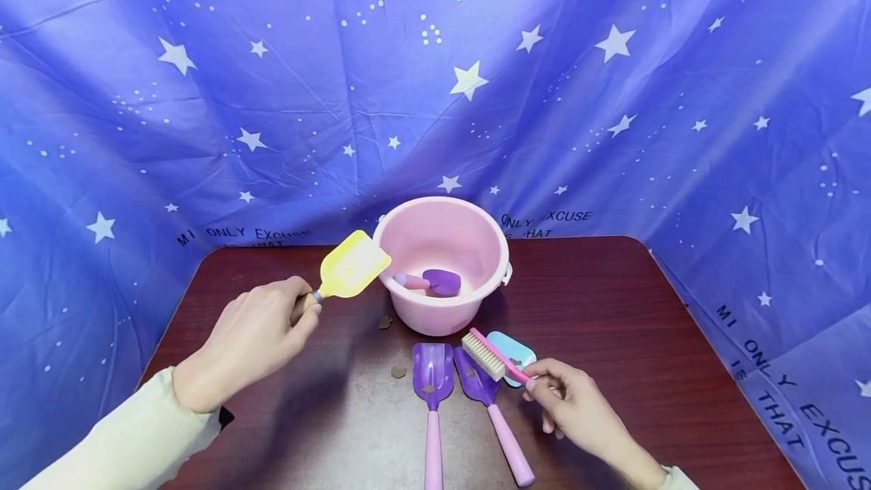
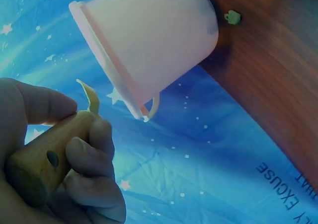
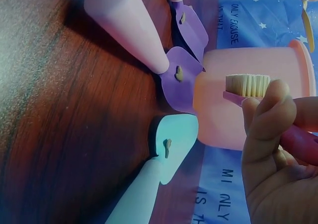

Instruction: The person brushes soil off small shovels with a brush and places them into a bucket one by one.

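Left hand (image 1: 250,342) grips a yellow, wooden-handled shovel (image 1: 352,265); long axis runs far-right, blade tip by the left rim of the round pink plastic bucket (image 1: 435,317), contact unclear. Left hand is nearer the rim. Right hand (image 1: 578,405) pinches a pink-handled, white-bristled brush (image 1: 497,355); brush head lies far-left of that hand, toward the bucket.

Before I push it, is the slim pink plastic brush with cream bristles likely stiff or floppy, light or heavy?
The slim pink plastic brush with cream bristles is probably light, given its thin neck and small head. Its handle seems stiff, since the head doesn't sag beyond the right hand. The short, dense bristles would likely flex, then spring back.
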The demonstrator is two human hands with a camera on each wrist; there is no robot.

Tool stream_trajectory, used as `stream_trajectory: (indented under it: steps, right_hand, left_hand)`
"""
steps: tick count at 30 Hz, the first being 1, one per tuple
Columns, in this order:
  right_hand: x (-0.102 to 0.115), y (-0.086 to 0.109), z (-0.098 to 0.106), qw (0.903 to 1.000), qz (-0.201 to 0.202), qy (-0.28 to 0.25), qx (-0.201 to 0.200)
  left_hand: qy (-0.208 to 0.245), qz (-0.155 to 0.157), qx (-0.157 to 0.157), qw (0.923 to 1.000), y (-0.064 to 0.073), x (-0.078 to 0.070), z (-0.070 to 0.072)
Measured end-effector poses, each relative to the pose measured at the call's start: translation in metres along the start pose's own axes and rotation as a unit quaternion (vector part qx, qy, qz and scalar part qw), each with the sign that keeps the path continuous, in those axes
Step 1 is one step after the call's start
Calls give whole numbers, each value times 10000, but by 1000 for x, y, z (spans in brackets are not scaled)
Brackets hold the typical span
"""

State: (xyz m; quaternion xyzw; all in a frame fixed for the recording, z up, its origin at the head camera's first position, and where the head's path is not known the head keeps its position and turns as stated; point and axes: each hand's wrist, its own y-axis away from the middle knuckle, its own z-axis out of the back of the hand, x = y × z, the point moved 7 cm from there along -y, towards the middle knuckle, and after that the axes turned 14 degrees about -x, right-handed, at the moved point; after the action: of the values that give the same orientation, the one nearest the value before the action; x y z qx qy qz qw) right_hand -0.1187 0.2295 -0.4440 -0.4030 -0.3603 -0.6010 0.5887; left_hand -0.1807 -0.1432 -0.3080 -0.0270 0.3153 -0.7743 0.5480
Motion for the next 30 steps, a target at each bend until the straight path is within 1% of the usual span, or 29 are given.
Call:
stream_trajectory:
  steps: [4, 9, 17, 24, 30]
  right_hand:
    - [-1, 1, 2, 10000, 6, 26, -25]
    - [-3, 1, 5, 9998, 171, -9, -31]
    - [-8, 2, 9, 9999, 123, -10, -52]
    - [-6, 3, 11, 9998, 192, -27, -85]
    - [-6, 4, 13, 9997, 208, 21, -152]
  left_hand:
    - [-23, -216, -35, 9998, -6, -7, 0]
    - [-7, -331, -105, 9994, -16, -13, -2]
    - [-29, -593, -241, 9979, -32, -22, -6]
    - [-69, -771, -200, 9968, -44, -31, -11]
    - [-186, -1033, -165, 9943, -52, -40, -17]
